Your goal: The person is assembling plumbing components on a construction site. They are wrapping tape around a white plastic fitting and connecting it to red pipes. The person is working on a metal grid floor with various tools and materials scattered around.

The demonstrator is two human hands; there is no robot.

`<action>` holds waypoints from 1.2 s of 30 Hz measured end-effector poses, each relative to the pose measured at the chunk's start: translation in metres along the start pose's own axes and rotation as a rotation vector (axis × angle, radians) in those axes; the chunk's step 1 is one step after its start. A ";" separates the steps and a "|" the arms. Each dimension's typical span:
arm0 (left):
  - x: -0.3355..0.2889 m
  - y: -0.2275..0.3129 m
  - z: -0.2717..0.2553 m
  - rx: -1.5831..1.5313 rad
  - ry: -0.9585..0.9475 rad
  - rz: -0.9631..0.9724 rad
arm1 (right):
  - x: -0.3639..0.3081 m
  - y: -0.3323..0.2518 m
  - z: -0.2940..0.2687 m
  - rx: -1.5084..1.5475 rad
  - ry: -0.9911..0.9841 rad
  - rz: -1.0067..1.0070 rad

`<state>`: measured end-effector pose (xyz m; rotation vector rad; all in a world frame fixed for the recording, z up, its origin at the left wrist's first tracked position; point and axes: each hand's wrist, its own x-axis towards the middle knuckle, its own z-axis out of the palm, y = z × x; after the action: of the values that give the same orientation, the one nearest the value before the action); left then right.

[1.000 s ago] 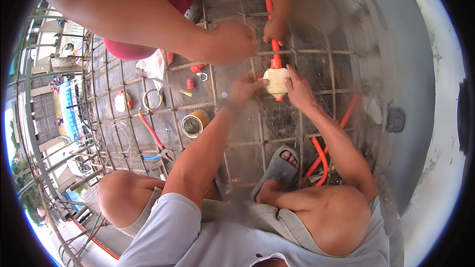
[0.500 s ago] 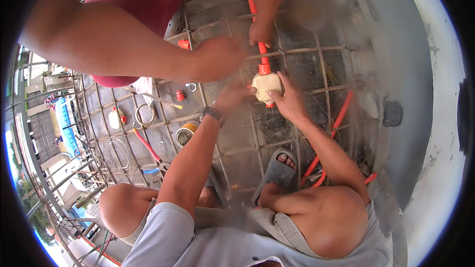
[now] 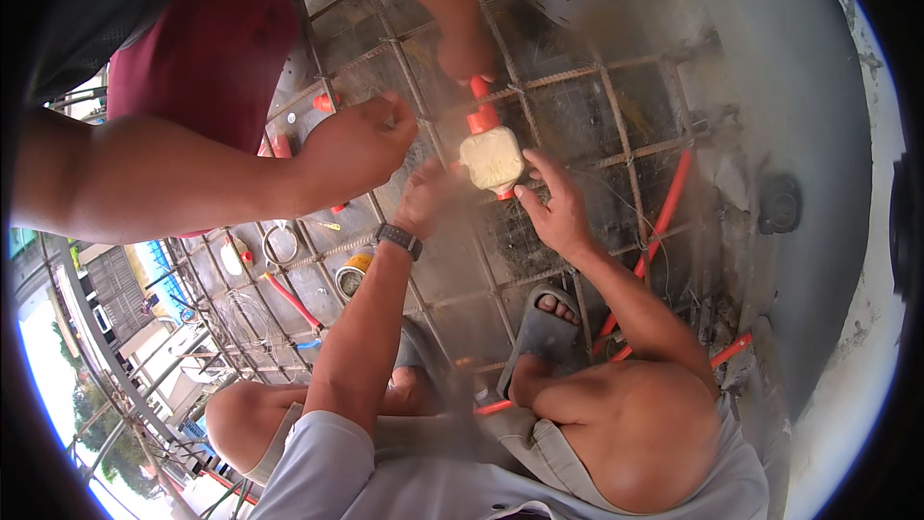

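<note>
A cream-coloured junction box (image 3: 492,158) with rounded corners and orange pipe fittings hangs over the rebar grid in front of me. My right hand (image 3: 556,207) is at its right edge, thumb and fingers apart, the fingertips touching it or very close. Just left of the box is my left hand (image 3: 423,196), by a small orange side fitting; its fingers are blurred, so any grip is unclear. A co-worker's hand (image 3: 468,54) holds the orange pipe (image 3: 479,89) above the box's orange connector (image 3: 482,119). The co-worker's other hand (image 3: 358,152) is curled near my left hand.
Rebar (image 3: 568,73) crosses the work area in a grid. Orange pipe (image 3: 669,202) lies at the right beside a grey wall (image 3: 799,135). On the left are a can (image 3: 353,275), a ring (image 3: 281,244), another cream box (image 3: 234,255) and a red-handled tool (image 3: 289,295).
The box has shifted slightly left in view. My right thumb has moved off its face to its edge. The co-worker's curled hand has moved left, away from the pipe.
</note>
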<state>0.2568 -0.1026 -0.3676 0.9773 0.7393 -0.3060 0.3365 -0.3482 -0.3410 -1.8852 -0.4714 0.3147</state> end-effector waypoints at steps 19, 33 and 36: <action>0.006 -0.002 -0.012 0.062 -0.056 -0.104 | 0.007 -0.003 0.001 -0.201 -0.024 -0.088; 0.005 0.023 -0.009 0.077 -0.262 -0.188 | 0.009 -0.025 0.005 0.153 0.074 0.465; 0.007 0.025 -0.011 0.050 -0.338 -0.207 | 0.010 -0.032 0.013 -0.200 -0.065 0.133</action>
<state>0.2713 -0.0795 -0.3601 0.8683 0.5246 -0.6567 0.3340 -0.3228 -0.3158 -2.1111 -0.4348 0.4316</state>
